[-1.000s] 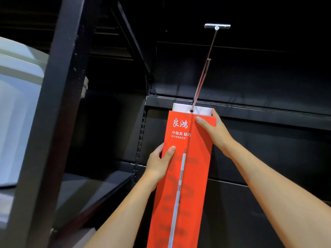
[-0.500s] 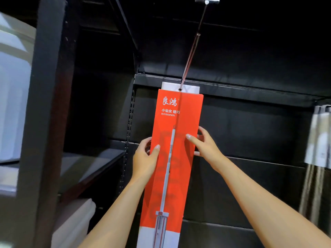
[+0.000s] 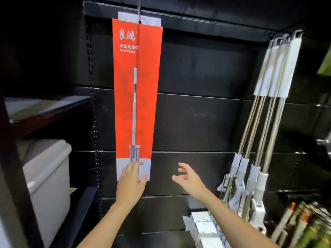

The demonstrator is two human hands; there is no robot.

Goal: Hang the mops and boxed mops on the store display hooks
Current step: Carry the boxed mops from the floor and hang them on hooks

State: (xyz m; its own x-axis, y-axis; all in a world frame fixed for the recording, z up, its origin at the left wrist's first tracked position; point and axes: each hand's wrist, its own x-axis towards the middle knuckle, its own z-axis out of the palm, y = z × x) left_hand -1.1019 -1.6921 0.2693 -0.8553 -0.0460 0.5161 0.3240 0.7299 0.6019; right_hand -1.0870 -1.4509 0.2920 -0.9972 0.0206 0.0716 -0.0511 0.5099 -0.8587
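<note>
On the black slatted back panel (image 3: 206,122), hanging upright from a metal display hook (image 3: 138,8) through a hole in its white top tab: a tall red boxed mop (image 3: 137,97), printed with white Chinese characters and a picture of a mop, white band along the bottom. Well apart to the right, hung from another hook: four loose mops (image 3: 268,113) with white grips and steel poles, leaning left at the bottom, white heads bunched together. Below those, a stack of white marbled boxes (image 3: 206,228); farther right, blurred green and orange packages (image 3: 304,226). Nothing between the box and either hand.

Left hand (image 3: 130,181) open, fingers spread flat against the box's white bottom band, pressing rather than clasping. Right hand (image 3: 188,176) empty, fingers loosely spread and curled, hovering apart from the box, off its lower right corner.

To the left, a perforated black upright (image 3: 92,104), a dark shelf (image 3: 48,111) and a pale grey lidded bin (image 3: 48,176) beneath it. Dim, dark shelving all round.
</note>
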